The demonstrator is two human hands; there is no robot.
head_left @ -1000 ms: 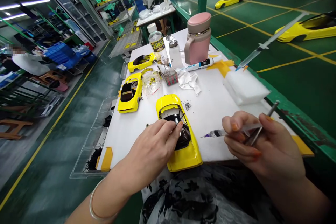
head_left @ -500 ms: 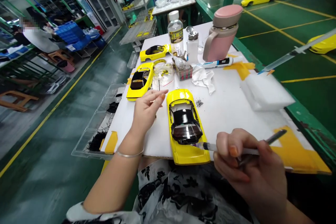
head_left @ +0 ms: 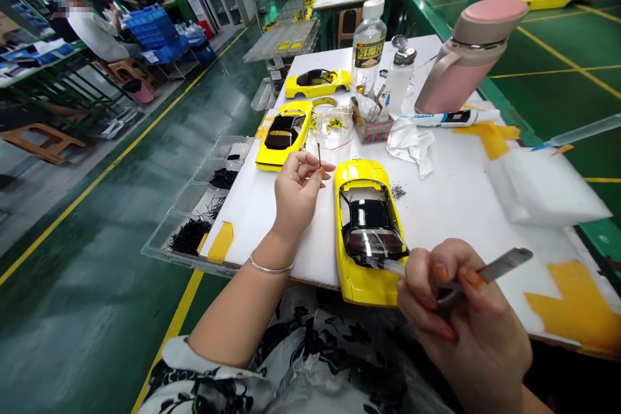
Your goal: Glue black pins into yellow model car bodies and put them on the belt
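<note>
My left hand (head_left: 297, 197) is raised left of a yellow model car body (head_left: 371, 288), its fingers pinching a thin black stick (head_left: 319, 154) that points upward. In my right hand (head_left: 460, 310), at the car's near right corner, is a slim pen-like tool (head_left: 388, 264) with a clear tip, along with a flat grey metal piece (head_left: 507, 263) sticking out behind the fingers. That tip is over the near edge of the car's dark rear window (head_left: 373, 242); whether it touches cannot be seen. The car body lies on the white tabletop, its black roof up.
Two more yellow car bodies (head_left: 284, 136) stand at the far left, by a clear plastic bag (head_left: 334, 132). A bottle (head_left: 369, 45), pink mug (head_left: 473, 55), crumpled tissue (head_left: 412, 145) and white foam block (head_left: 548, 187) stand around. A tray of black parts (head_left: 187, 236) juts out left.
The view has swung left, so the table sits further right. My left fingers have curled more, and the black stick shows more clearly. My right hand still holds the tool at the rear window.
</note>
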